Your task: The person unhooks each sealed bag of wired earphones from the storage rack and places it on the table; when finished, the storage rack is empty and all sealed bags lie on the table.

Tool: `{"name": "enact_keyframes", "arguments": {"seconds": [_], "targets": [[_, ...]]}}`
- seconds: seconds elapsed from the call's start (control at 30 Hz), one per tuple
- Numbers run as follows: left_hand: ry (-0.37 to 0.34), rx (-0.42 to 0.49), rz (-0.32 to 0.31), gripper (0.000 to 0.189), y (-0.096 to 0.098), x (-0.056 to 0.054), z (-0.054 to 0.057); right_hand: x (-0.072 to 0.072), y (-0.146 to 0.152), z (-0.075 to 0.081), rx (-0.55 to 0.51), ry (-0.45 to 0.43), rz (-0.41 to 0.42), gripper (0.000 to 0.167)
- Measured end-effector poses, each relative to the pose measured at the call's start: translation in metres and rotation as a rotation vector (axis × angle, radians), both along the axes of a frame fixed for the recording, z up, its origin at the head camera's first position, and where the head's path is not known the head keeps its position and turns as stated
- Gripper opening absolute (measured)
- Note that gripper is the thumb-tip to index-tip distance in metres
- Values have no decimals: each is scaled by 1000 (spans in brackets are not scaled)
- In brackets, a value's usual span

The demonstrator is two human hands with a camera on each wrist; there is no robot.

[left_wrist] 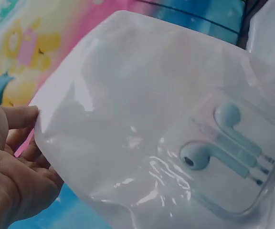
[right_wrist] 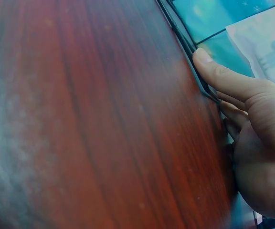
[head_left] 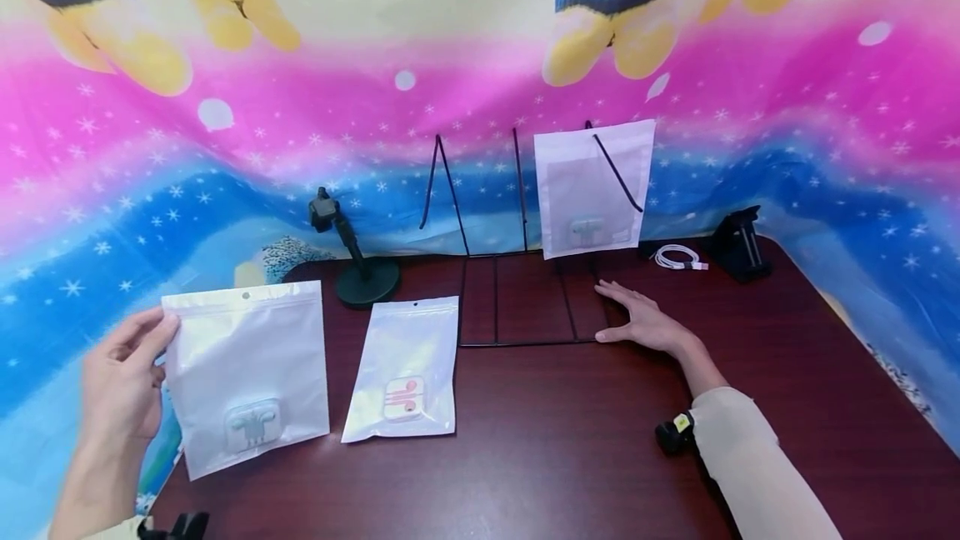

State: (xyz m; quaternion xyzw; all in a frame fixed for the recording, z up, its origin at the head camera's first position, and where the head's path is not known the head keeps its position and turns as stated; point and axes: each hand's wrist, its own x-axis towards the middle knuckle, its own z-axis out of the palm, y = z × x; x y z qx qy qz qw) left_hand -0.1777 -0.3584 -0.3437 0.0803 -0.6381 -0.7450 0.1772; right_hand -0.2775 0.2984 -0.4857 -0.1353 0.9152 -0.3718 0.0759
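In the head view my left hand (head_left: 123,377) pinches the left edge of a white zip pouch (head_left: 247,348), held up at the left with its hang hole at the top. Earphones in a clear square case (left_wrist: 233,152) show through its front in the left wrist view. A black wire rack (head_left: 525,345) stands on the table, with a second white pouch (head_left: 581,182) hanging from its right-hand hook. My right hand (head_left: 645,319) rests at the front right corner of the rack's base, fingers extended and thumb (right_wrist: 223,78) touching the wire.
Another white pouch (head_left: 420,332) with pink earphones lies on the dark wood table (head_left: 555,457) left of the rack. Behind it stands a black stand with a round base (head_left: 367,283). A coiled white cable (head_left: 677,257) and a black holder (head_left: 741,247) sit at the back right.
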Motion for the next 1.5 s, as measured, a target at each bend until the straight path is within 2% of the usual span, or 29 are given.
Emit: {"name": "enact_keyframes", "arguments": {"seconds": [0.27, 0.4, 0.5, 0.6, 0.7, 0.77, 0.93, 1.03, 1.5], "targets": [[-172, -42, -28, 22, -29, -30, -30, -2, 2, -2, 8, 12, -3, 95], [-282, -95, -18, 32, -37, -46, -43, -2, 3, -2, 5, 2, -5, 95], [-364, -163, -13, 52, -37, -59, -50, -1, 3, -3, -4, -8, -9, 95], [-428, -279, -44, 68, -35, -71, -56, 0, 2, -3, -14, -15, -12, 95], [-462, -375, -85, 71, -35, -81, -65, 0, 2, -4, -19, -20, -18, 95], [-476, -388, -100, 68, -34, -86, -71, 0, 3, -4, -18, -23, -18, 95], [-497, -308, -131, 63, -30, -95, -83, -1, 3, -4, -20, -21, -13, 96], [-516, -310, -134, 61, -27, -97, -89, -3, 3, -5, -18, -17, -13, 96], [-576, -485, -153, 61, -12, -103, -108, -2, 2, -2, -13, -25, -20, 96]]}}
